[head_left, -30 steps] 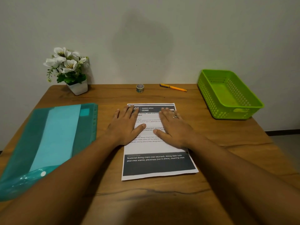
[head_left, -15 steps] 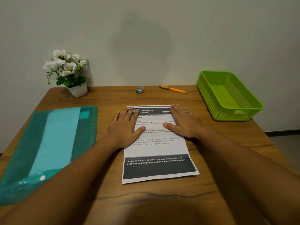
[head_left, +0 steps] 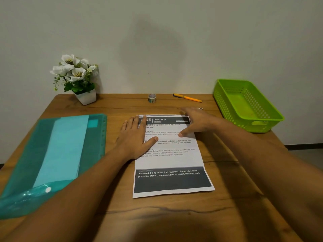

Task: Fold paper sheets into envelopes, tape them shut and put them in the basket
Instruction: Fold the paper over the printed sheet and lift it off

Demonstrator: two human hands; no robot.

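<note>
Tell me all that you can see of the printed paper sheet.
The paper sheet is white with printed text, a dark header band reading "DINING AREA" and a dark band by its near edge. It lies flat and unfolded on the wooden table. The left hand rests flat on its far left part; the right hand, blurred, is over its far right corner.

You see a matt paper sheet (head_left: 170, 159) on a wood-grain table (head_left: 174, 213); glossy plastic folder (head_left: 26, 198); perforated plastic basket (head_left: 244, 105).

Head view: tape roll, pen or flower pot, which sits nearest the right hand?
The orange pen, just beyond the right hand; the tape roll stands further left, the flower pot at the far-left corner.
</note>
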